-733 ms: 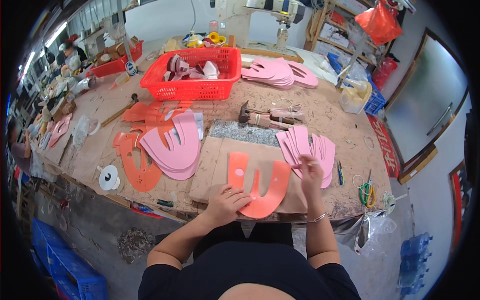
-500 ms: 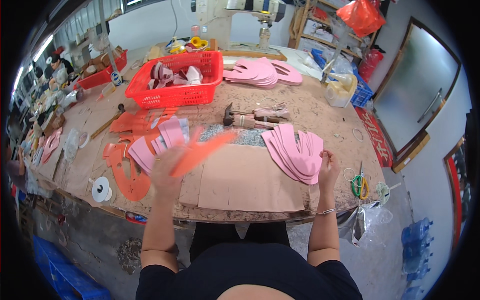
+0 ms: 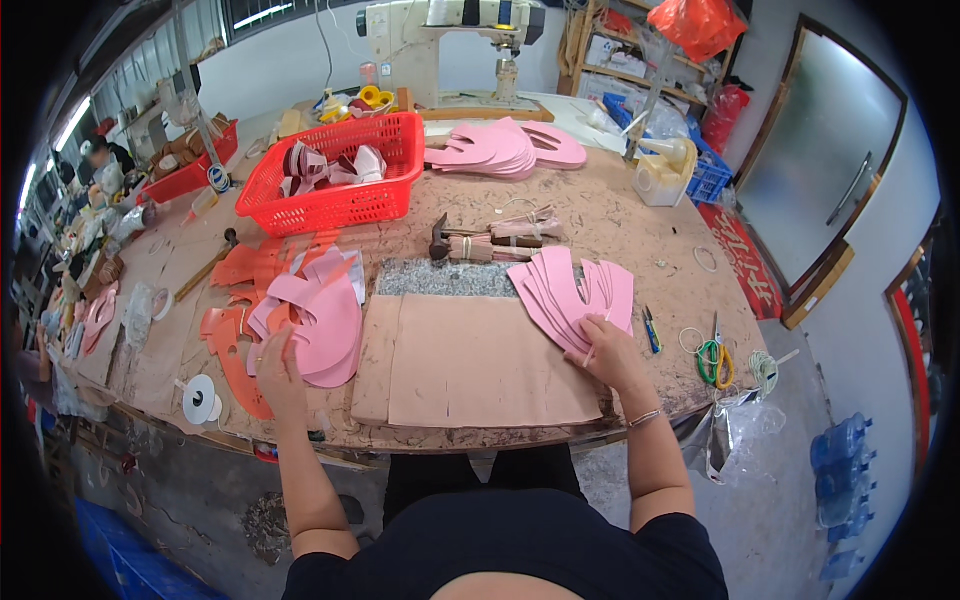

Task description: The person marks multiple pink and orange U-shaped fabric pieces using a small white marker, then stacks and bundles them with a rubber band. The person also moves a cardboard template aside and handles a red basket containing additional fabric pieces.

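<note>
My left hand (image 3: 275,362) lies with fingers apart on the near edge of a loose pile of pink cut-out pieces (image 3: 322,318), which sits on top of orange cut-out pieces (image 3: 238,268) at the left of the workbench. My right hand (image 3: 606,352) rests with fingers spread on the near edge of a fanned stack of pink pieces (image 3: 572,288) at the right. Between the hands lies a bare brown cardboard board (image 3: 480,362); nothing lies on it.
Behind the board are a grey stone slab (image 3: 445,278) and a hammer (image 3: 442,240). A red basket (image 3: 335,215) of pieces and another pink stack (image 3: 500,150) stand further back, before a sewing machine (image 3: 440,30). Green scissors (image 3: 712,360) lie right, a white tape roll (image 3: 200,400) left.
My left hand lifted the orange piece off the board and carried it left to the pile, where it now rests. My right hand stayed at the right pink stack.
</note>
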`<state>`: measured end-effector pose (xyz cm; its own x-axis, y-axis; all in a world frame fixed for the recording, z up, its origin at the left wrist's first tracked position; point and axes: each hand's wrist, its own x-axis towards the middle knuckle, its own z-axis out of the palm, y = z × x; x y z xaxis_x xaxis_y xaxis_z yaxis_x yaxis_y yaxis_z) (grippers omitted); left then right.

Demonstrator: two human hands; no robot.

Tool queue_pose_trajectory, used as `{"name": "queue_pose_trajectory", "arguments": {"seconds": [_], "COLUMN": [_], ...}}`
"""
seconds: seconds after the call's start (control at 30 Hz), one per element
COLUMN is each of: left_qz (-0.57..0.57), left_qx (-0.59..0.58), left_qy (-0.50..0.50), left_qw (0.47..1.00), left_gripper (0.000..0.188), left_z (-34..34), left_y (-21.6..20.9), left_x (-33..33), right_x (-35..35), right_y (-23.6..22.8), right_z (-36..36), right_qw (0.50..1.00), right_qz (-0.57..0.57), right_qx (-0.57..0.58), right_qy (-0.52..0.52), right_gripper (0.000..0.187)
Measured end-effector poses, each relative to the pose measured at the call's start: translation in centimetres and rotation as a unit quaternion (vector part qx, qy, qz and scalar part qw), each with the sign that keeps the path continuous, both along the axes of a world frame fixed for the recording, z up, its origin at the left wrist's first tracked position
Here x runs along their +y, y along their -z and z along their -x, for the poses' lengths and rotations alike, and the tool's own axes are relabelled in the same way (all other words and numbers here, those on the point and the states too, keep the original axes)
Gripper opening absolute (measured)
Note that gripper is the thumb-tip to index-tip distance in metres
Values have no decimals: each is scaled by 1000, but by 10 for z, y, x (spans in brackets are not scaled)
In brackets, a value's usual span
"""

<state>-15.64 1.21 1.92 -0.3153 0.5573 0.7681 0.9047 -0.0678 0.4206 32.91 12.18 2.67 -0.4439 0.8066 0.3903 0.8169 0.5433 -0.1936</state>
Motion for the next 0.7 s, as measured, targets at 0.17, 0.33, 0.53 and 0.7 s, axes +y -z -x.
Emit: {"name": "queue_pose_trajectory", "arguments": {"seconds": [0.17,0.33,0.53,0.7], "left_qz": [-113,-211,-266,-124], "left_qx": [-24,-458,-679,-768], "left_qy": [-117,81,225,364], "left_qw": [986,860,646,512], "left_gripper": [30,29,25,33], "left_z": [17,-1,-43,-119], "left_y": [13,-4,-37,-24], "left_x": [-7,-13,-13,-11], "right_x": [8,6,-76,-89], "right_y": [3,-39,-77,-8], "right_z": [3,24,126,147], "right_qw": [984,987,982,963], "right_qz": [4,-132,-110,-14], "right_qx": [-176,-82,-121,27], "right_qy": [23,44,-99,-269], "right_gripper": [35,34,52,46]}}
